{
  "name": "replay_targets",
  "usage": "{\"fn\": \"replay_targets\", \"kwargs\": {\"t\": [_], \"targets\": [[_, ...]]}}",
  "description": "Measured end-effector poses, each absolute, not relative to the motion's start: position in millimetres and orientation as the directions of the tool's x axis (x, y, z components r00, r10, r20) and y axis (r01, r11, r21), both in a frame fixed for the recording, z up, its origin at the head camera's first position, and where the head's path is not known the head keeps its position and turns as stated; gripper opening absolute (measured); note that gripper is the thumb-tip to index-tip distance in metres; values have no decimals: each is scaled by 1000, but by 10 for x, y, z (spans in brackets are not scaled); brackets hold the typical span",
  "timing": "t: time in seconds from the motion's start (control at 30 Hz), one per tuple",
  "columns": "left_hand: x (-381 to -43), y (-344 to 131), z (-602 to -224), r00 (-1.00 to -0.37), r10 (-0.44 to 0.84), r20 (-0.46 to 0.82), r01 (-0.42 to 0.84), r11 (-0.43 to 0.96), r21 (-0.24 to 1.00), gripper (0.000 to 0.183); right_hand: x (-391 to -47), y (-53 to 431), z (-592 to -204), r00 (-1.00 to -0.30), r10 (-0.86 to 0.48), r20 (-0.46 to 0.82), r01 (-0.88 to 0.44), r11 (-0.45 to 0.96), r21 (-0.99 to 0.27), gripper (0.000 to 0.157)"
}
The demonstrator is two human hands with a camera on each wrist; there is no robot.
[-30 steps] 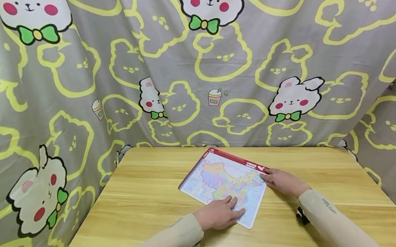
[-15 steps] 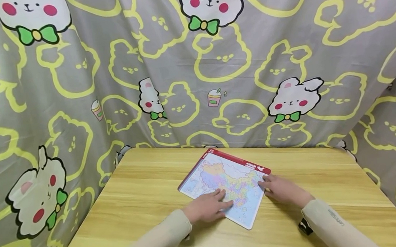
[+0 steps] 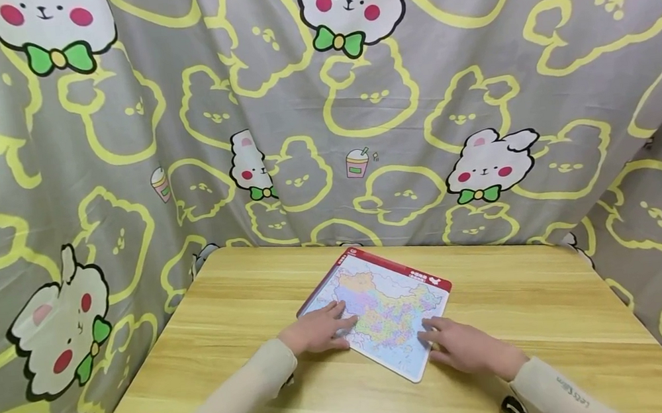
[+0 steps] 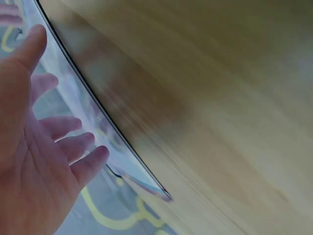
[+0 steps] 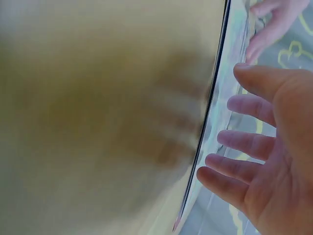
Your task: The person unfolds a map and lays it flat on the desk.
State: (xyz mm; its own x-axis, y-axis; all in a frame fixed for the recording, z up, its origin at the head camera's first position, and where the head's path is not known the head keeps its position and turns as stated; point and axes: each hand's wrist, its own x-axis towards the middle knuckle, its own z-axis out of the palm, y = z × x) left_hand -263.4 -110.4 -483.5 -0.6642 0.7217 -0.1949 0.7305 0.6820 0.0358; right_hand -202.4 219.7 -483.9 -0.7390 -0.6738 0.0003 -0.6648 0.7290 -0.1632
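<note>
A thin rectangular map board (image 3: 385,304) with a red title strip lies at an angle on the wooden table, coloured map side up. My left hand (image 3: 315,329) is at its lower-left edge, fingers spread and fingertips over the printed face. At the right edge is my right hand (image 3: 467,345), its fingertips overlapping the blue part of the map. Each wrist view shows relaxed, separated fingers alongside the board's dark thin edge: the left hand (image 4: 44,142) in one, the right hand (image 5: 269,147) in the other. Neither hand grips anything.
The wood-grain table (image 3: 212,337) extends around the board on all sides. A grey curtain (image 3: 297,103) with yellow outlines and white bunny prints hangs behind and at both sides. A small black object (image 3: 512,408) shows at the right wrist.
My left hand has slid left across the board to its lower-left edge. My right hand has come down the right edge from near the red corner. The board has hardly moved.
</note>
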Motion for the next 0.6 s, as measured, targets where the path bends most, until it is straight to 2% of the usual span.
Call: {"fn": "replay_targets", "kwargs": {"t": [0.33,0.6], "targets": [[-2785,-1304,-4869,-708,682,-185,683,727,64,67,-1811,1974,-4856,-725,-688,-9,-675,714,-185,50],[-2868,-1416,-4909,-718,676,-166,677,733,61,68,-1715,1865,-4851,-735,-677,-45,-659,728,-188,54]]}}
